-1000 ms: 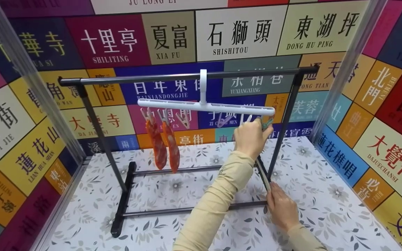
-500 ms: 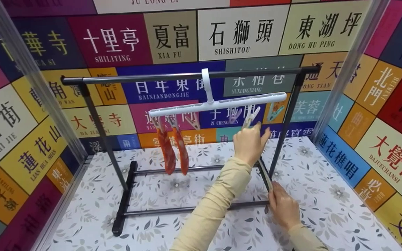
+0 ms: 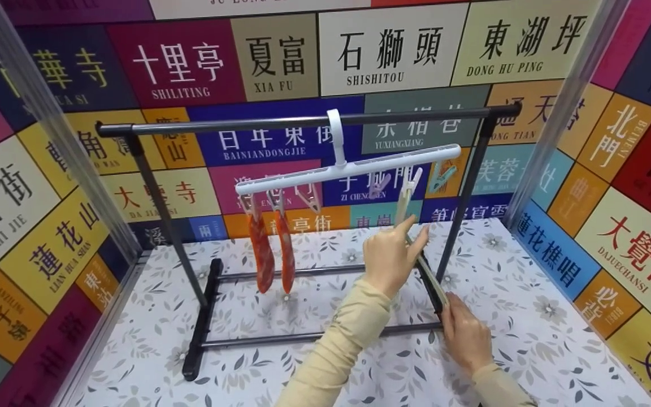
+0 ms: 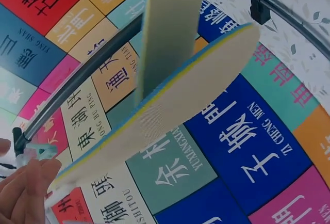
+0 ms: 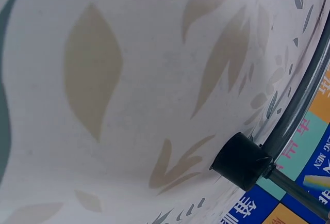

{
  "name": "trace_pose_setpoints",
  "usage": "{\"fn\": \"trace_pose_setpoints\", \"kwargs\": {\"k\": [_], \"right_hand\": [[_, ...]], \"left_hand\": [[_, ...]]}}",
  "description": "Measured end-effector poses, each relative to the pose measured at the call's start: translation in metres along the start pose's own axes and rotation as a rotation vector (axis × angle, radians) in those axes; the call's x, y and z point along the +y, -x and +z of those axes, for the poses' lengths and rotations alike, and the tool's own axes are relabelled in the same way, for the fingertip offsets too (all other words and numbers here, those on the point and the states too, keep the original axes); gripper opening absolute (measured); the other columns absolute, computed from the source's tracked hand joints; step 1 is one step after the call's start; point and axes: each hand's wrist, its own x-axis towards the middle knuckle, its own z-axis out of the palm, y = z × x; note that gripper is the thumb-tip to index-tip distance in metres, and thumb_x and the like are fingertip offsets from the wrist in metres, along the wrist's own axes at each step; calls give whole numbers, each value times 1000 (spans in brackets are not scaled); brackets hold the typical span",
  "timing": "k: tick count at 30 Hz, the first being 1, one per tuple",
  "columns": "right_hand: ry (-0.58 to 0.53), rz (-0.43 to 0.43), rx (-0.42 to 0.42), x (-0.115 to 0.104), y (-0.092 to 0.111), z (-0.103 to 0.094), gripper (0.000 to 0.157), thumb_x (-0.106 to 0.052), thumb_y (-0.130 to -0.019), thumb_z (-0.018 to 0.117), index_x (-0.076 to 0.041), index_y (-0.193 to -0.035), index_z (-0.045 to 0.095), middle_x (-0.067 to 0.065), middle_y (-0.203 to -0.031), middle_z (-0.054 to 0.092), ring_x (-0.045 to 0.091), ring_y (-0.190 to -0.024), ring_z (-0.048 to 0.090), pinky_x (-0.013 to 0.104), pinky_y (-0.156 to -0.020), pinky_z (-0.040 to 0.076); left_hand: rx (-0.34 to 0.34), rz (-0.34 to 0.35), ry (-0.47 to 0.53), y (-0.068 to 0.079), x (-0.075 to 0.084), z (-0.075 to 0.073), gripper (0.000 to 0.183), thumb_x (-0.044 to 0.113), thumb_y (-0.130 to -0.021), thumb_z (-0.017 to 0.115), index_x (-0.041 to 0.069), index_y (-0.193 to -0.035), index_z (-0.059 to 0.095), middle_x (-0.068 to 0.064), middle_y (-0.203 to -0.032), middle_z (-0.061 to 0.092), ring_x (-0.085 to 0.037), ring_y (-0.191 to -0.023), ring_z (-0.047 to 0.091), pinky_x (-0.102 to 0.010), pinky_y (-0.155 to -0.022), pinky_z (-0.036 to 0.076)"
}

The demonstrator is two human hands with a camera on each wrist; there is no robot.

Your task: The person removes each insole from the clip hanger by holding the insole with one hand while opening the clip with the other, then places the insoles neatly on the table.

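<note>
A white clip hanger [image 3: 354, 165] hangs from the rack's top bar, its right end tilted up. Two mottled red insoles [image 3: 261, 254] dangle from its left clips. From a white clip [image 3: 412, 182] on the right hangs a pale insole [image 3: 403, 208], whose blue and yellow edge shows in the left wrist view. Just below that clip is my left hand [image 3: 387, 257], index finger and thumb spread apart. My right hand [image 3: 467, 330] holds the lower end of another pale insole [image 3: 437, 285], low beside the rack's right foot. The right wrist view shows no hand.
The black rack [image 3: 235, 125] stands on a flower-patterned tabletop [image 3: 563, 350], with low crossbars [image 3: 269, 343] near the surface. A pink clip [image 3: 309, 198], a purple clip [image 3: 381, 185] and a teal clip [image 3: 443, 178] hang without insoles. Sign-covered walls [image 3: 382, 51] enclose the back and sides.
My left hand has left the hanger's right end and moved down, below the white clip. The hanger's right end has swung up and the red insoles hang lower. The right hand has shifted slightly.
</note>
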Motion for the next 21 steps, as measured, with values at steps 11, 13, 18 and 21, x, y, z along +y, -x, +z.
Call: {"fn": "trace_pose_setpoints", "kwargs": {"k": [11,13,18,21], "right_hand": [[5,-68,65,4,8,-16,35,1,-83,65,4,-118,67,24,-107,71,46,-78,70,55,-58,52],[9,-71,69,4,10,-19,36,1,-83,66,5,-118,67,24,-107,72,46,-75,69,54,-56,52],[29,-68,81,6,14,-25,36,3,-81,67,5,-117,67,24,-103,72,44,-66,68,51,-50,50],[43,-67,88,8,16,-29,36,4,-79,69,5,-115,68,24,-101,73,43,-63,67,50,-48,49]], "left_hand": [[-42,-145,0,37,-27,-18,32,39,-86,75,16,-108,77,0,-59,69,-11,-42,55,-23,-44,41],[-49,-169,-10,44,-32,-20,34,39,-85,75,15,-108,77,-3,-69,74,-15,-47,62,-26,-45,45],[-72,-203,-45,59,-44,-21,36,41,-85,75,14,-109,77,-7,-83,77,-22,-56,68,-31,-51,51],[-97,-220,-43,66,-50,-20,37,41,-86,74,13,-110,76,-9,-75,75,-21,-50,65,-30,-47,48]]}}
